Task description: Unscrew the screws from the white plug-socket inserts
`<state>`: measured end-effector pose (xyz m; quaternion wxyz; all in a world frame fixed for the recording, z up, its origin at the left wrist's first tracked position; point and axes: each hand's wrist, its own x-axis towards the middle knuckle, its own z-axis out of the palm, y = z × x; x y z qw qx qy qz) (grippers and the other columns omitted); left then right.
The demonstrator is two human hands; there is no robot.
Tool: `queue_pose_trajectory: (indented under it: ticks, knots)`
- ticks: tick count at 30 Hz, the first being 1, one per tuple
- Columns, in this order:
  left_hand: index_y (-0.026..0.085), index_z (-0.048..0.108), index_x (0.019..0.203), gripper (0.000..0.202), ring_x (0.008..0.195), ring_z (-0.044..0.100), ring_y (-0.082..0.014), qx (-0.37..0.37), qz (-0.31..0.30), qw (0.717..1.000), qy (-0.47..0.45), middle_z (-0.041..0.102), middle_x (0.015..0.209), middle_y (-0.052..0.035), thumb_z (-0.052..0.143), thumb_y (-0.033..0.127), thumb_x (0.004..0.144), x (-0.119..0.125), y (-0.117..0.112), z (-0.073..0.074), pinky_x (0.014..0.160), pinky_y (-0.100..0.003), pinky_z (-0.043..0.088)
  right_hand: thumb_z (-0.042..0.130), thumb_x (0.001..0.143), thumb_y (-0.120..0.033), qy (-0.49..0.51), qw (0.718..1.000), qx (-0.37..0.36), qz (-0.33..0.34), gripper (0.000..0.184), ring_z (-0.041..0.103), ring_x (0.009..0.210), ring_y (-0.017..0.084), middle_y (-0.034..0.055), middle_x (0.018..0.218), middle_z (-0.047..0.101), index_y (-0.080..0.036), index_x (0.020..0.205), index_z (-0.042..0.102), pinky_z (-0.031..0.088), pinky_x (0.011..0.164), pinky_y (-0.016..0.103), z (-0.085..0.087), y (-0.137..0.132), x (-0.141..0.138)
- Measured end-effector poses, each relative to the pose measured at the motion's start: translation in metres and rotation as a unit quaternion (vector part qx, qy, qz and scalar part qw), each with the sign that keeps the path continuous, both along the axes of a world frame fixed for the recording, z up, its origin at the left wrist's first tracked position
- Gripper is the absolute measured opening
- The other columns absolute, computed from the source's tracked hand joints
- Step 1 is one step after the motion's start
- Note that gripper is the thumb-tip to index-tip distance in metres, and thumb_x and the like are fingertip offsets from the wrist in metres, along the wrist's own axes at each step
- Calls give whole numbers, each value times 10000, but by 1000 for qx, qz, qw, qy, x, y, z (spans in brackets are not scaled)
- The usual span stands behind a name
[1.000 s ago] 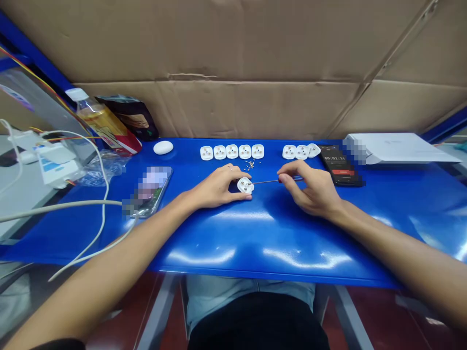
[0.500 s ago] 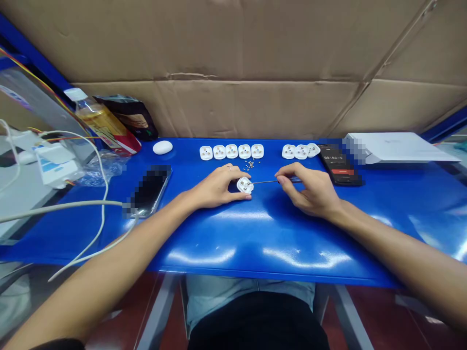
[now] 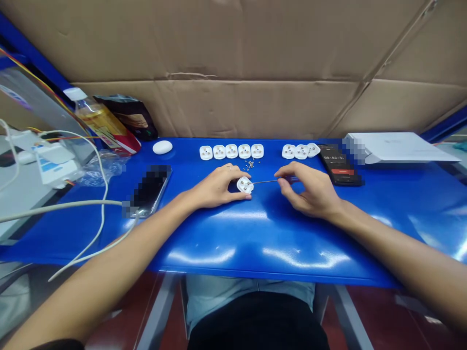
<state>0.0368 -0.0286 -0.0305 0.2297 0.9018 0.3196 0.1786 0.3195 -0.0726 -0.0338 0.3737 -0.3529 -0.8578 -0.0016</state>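
Left hand [image 3: 219,187]: rests on the blue table top [image 3: 255,233] at its middle, somewhat nearer the far edge than the near edge. Thumb and fingers are curled in around the white rounded plastic plug piece [image 3: 245,185], thumb on its near side and fingers on its far side, pinning it flat against the surface. The piece shows three metal contacts on its upper face.

Right hand [image 3: 314,192]: lies just to the right of the piece, heel on the table. Thumb and forefinger are pressed together on the handle end of the thin metal-shafted screwdriver [image 3: 264,182]; the other fingers are loosely bent beneath. The shaft runs almost level to the left and its tip meets the right side of the plug piece.

Surroundings: a scatter of small brass screws [image 3: 250,165] lies just beyond the left hand. Along the far edge stand a row of five like white pieces [image 3: 231,151] and a group of three more [image 3: 301,151], with a black timer phone [image 3: 339,164] beside the latter.
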Motion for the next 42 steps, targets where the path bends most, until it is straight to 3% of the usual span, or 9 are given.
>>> queue_pose_trajectory:
  ticks: [5, 9, 12, 14, 19, 29, 34, 38, 42]
  knots:
    - [206, 720, 1335, 539, 1047, 673, -266, -2, -2, 1000, 2, 750, 1144, -76, 749, 580, 949, -1, -1, 1, 957, -390, 504, 596, 979, -188, 7, 1000, 16, 3, 119, 746, 808, 237, 65, 959, 761, -240, 1078, 637, 612, 696, 366, 2, 1, 0]
    - [209, 675, 1412, 658, 1077, 666, -277, -9, 5, 1000, -5, 726, 1185, -96, 789, 607, 900, -3, 1, 1, 967, -393, 517, 574, 1008, -208, 22, 999, 16, -44, 94, 735, 821, 248, 66, 946, 754, -250, 1060, 641, 610, 739, 393, 4, 4, 1]
    - [209, 627, 1460, 763, 1101, 665, -290, -26, 29, 999, -34, 688, 1325, -128, 813, 638, 857, -3, 2, 1, 962, -414, 547, 568, 1021, -220, 18, 997, -12, -75, 118, 740, 883, 275, 93, 1002, 763, -241, 1106, 648, 606, 794, 432, 1, 10, 2]
    - [209, 637, 1434, 677, 1195, 653, -307, -29, 32, 998, -44, 634, 1440, -139, 753, 627, 914, -2, 2, 2, 1021, -440, 547, 555, 1036, -242, 5, 996, -45, -79, 144, 740, 926, 289, 107, 1057, 768, -234, 1144, 651, 602, 819, 449, -2, 14, 3]
    - [222, 657, 1443, 463, 1545, 437, -313, -28, -9, 999, -16, 490, 1663, -107, 540, 496, 1088, 1, 1, 4, 1308, -495, 315, 527, 1066, -284, 0, 994, -74, -77, 183, 741, 989, 300, 117, 1111, 770, -231, 1176, 663, 593, 866, 465, -7, 19, 5]
    - [189, 580, 1550, 540, 1538, 449, -297, -46, 7, 999, -9, 507, 1662, -108, 379, 476, 1138, 7, 4, 1, 1323, -482, 297, 527, 1075, -263, 9, 995, -65, -72, 172, 742, 987, 294, 125, 1111, 772, -235, 1177, 662, 596, 872, 450, -6, 18, 5]
    - [192, 564, 1566, 566, 1594, 371, -298, -74, 10, 997, -28, 416, 1725, -107, 342, 493, 1141, 4, 5, 2, 1350, -496, 234, 539, 1059, -262, 27, 995, -45, -82, 162, 744, 954, 295, 125, 1075, 772, -229, 1156, 665, 601, 848, 460, -4, 18, 5]
    - [204, 639, 1481, 547, 1456, 526, -312, -86, 32, 994, -61, 595, 1567, -119, 396, 537, 1120, -3, 9, 5, 1262, -496, 379, 548, 1039, -265, 38, 995, -36, -85, 164, 745, 938, 299, 109, 1053, 772, -233, 1140, 673, 606, 833, 472, -2, 17, 4]
    - [222, 681, 1421, 618, 1054, 682, -263, -108, 45, 992, -47, 744, 1192, -93, 711, 621, 950, -10, 12, 6, 940, -392, 551, 588, 1010, -235, 40, 996, -31, -69, 115, 747, 868, 280, 79, 990, 777, -263, 1086, 670, 601, 772, 437, 1, 10, 5]
